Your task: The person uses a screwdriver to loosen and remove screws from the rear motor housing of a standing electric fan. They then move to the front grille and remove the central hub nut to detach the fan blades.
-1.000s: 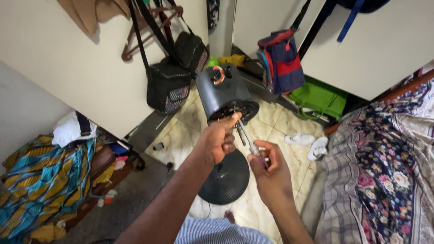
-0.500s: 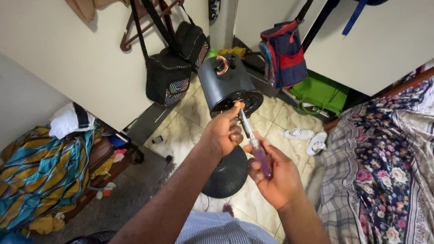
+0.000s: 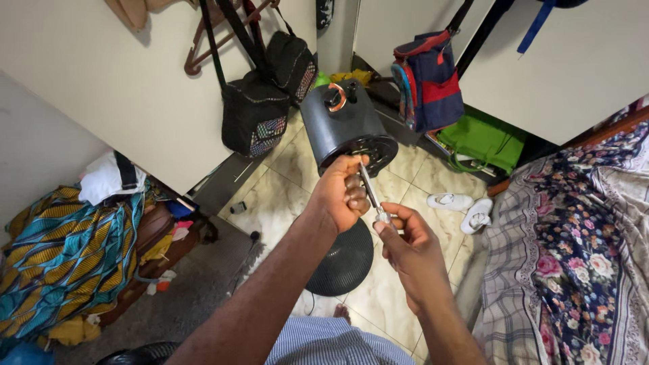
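Both hands met at the middle of the frame, over a dark fan motor housing (image 3: 346, 128) standing on its pole above a round black base (image 3: 340, 260) on the tiled floor. My left hand (image 3: 345, 196) was curled shut around the shaft end at the housing's front rim, steadying it, while my right hand (image 3: 409, 247) was closed on the handle of a screwdriver (image 3: 370, 190), its metal shank running up between the two hands toward the housing. Compared with half a second earlier, the purple handle that had shown above my right palm was now buried in the grip and the hands sat closer together, so I judged the tool had been pushed home and the work on the housing's front was in progress. No packages or readable labels showed; nearest to that were a black bag (image 3: 253, 115) hanging at upper centre-left, a navy and red backpack (image 3: 427, 81) at upper centre-right, a green bag (image 3: 483, 138) below it, and white sandals (image 3: 463, 206) at centre right beside the floral bedspread (image 3: 581, 257).
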